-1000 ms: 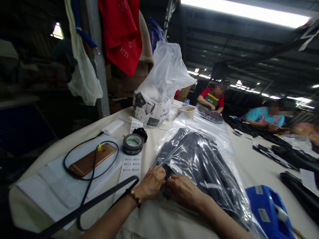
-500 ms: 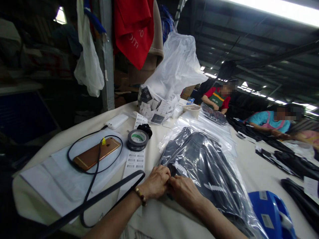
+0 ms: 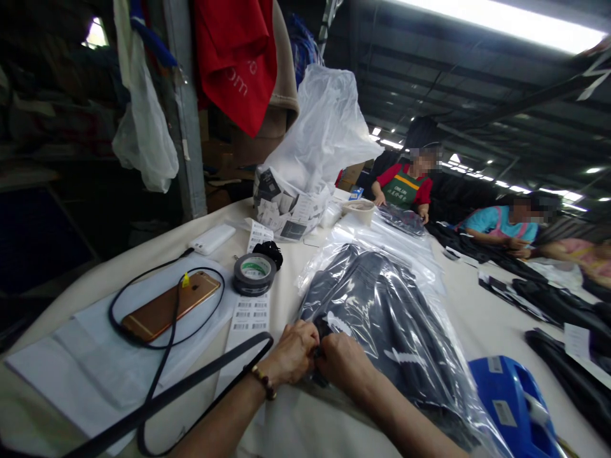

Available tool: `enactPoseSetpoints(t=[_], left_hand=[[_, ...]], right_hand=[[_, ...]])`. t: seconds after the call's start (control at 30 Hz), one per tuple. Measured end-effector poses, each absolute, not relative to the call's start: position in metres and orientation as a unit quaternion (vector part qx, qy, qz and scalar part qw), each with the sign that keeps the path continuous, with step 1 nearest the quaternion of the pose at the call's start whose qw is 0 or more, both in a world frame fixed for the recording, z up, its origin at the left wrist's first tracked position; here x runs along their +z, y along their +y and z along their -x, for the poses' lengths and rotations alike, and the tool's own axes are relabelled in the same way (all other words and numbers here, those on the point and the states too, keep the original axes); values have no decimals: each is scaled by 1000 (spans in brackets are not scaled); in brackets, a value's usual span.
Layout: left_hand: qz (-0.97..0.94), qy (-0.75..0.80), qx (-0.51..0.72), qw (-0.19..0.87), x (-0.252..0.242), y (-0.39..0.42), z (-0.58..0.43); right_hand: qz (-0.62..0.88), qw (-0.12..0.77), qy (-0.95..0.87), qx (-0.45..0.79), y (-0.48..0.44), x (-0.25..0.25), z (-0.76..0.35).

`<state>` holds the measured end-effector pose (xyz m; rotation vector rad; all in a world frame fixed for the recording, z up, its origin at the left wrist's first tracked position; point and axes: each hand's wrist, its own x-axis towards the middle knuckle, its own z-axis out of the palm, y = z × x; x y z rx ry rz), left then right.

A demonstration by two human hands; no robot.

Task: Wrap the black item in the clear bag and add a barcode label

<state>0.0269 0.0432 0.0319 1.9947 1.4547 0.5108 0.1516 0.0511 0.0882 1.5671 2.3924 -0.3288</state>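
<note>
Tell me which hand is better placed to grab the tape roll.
Left, likely. The left hand pinches the bagged garment on the side of the tape roll; the right hand would have to cross it.

Above me ran a dark, beamed ceiling (image 3: 453, 70) with one long bright strip light (image 3: 491, 19) and smaller lamps (image 3: 566, 193) farther back. A grey metal post (image 3: 184, 127) stood beyond my cream-covered table (image 3: 477, 318), and a small window (image 3: 95, 35) glowed at upper left.
</note>
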Motion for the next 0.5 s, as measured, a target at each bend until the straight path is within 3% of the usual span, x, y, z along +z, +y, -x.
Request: enactPoseSetpoints(t=[0.4,0.5], left_hand=[[-774,545,178,267,18,45,-28],[-774,551,156,272,19,46,-28]], right_hand=[[-600,51,784,-153,69,82,-170],[-592,4,770,-239,83,75,-189]])
